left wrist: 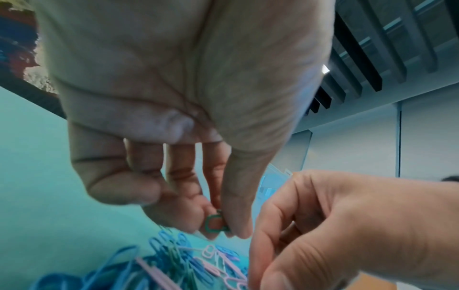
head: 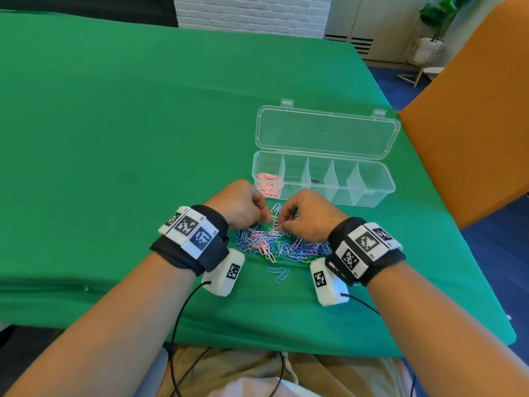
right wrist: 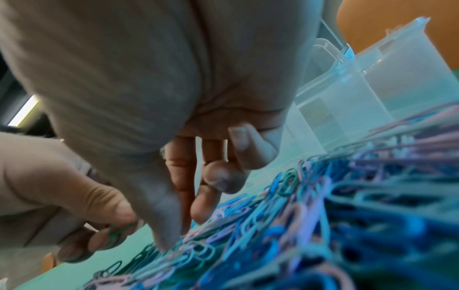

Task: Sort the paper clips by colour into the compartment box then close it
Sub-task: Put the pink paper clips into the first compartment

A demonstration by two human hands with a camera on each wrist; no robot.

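Note:
A mixed heap of blue, pink and green paper clips lies on the green cloth in front of the clear compartment box. The box's lid is folded back flat. Pink clips fill its leftmost compartment; the other compartments look bare. My left hand hovers at the heap's far edge and pinches a green paper clip between thumb and fingertips. My right hand is beside it, thumb and forefinger down in the heap. Whether they pinch a clip is hidden.
Two loose blue clips lie on my side of the heap. An orange chair back rises at the table's right edge. The green cloth stretches wide to the left and far side.

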